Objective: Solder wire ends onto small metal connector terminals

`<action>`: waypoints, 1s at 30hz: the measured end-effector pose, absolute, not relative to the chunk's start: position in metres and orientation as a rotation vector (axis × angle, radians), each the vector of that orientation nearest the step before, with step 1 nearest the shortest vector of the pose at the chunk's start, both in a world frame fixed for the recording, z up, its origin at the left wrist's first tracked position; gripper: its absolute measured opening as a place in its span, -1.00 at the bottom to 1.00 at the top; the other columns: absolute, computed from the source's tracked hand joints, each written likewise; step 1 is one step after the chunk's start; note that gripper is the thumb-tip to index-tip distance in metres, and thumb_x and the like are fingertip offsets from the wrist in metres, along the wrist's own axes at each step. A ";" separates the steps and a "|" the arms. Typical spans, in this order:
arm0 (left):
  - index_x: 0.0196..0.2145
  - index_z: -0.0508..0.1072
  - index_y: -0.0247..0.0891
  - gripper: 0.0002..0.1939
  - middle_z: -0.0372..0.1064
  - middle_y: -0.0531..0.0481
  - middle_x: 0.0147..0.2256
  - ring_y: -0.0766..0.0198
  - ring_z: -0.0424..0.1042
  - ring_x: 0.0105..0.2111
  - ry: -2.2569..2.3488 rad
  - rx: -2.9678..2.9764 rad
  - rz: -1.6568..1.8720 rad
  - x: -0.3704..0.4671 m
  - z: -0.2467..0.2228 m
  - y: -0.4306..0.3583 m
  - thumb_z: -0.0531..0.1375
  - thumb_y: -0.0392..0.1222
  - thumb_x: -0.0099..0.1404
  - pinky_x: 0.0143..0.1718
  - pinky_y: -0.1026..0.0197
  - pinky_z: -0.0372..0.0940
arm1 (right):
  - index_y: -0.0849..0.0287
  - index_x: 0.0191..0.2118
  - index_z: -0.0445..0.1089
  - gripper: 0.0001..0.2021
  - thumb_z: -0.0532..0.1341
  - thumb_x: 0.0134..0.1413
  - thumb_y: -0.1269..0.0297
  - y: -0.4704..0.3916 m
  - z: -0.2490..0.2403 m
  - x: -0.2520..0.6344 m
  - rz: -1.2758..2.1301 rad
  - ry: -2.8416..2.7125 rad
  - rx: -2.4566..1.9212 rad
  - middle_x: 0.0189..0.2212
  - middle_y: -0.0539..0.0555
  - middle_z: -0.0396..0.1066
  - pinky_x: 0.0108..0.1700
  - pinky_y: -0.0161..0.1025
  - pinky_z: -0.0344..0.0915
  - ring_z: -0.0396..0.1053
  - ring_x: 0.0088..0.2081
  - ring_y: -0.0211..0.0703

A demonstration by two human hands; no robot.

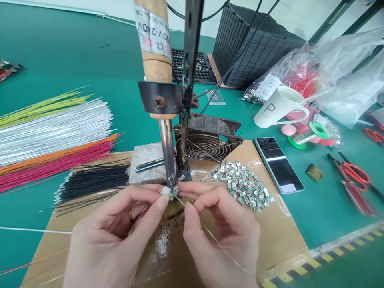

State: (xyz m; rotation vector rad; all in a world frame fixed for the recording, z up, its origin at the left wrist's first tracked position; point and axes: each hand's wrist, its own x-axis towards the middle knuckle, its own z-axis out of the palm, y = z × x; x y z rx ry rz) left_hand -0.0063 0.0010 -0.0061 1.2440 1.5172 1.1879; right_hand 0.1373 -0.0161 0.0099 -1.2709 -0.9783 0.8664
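My left hand is closed in a pinch on a small connector board with a whitish piece beside it at my thumb tip. Thin wires, one of them red, run back through the fingers. My right hand pinches a thin silvery solder wire, which trails to the lower right. Its end meets the board. Directly above stands an upright soldering iron, clamped to a dark metal stand, its tip at the board. My fingers partly hide the board. Under it sits a brownish sponge.
Bundles of white, red and black wires lie left. Right are a pile of small metal connectors, a phone, a mug, a solder spool and red-handled pliers. A fan stands behind the iron.
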 end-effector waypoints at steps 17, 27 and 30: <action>-0.07 0.45 -0.01 -0.61 0.57 0.06 -0.25 0.25 0.61 -0.38 1.541 1.120 1.104 0.001 -0.001 0.000 0.45 0.09 0.24 -0.45 0.48 0.48 | 0.07 -0.42 0.43 -0.76 0.29 0.01 0.62 -0.023 0.006 0.141 0.881 -0.975 -1.327 -0.17 -0.05 0.70 -0.07 -0.36 0.60 0.70 -0.19 -0.19; -0.25 0.56 -0.05 -0.77 0.55 0.10 -0.30 0.31 0.58 -0.37 1.496 1.201 1.044 -0.002 0.001 -0.002 0.41 0.10 0.30 -0.41 0.54 0.46 | 0.06 -0.43 0.45 -0.76 0.29 0.00 0.62 -0.024 0.006 0.142 0.871 -0.956 -1.322 -0.18 -0.07 0.70 -0.10 -0.40 0.59 0.70 -0.19 -0.21; -0.27 0.56 -0.02 -0.83 0.55 0.15 -0.33 0.38 0.57 -0.39 1.515 1.247 1.046 0.000 0.002 -0.004 0.40 0.05 0.32 -0.38 0.59 0.44 | 0.06 -0.43 0.44 -0.76 0.29 0.01 0.61 -0.023 0.008 0.142 0.860 -0.959 -1.316 -0.18 -0.08 0.70 -0.11 -0.41 0.59 0.70 -0.21 -0.22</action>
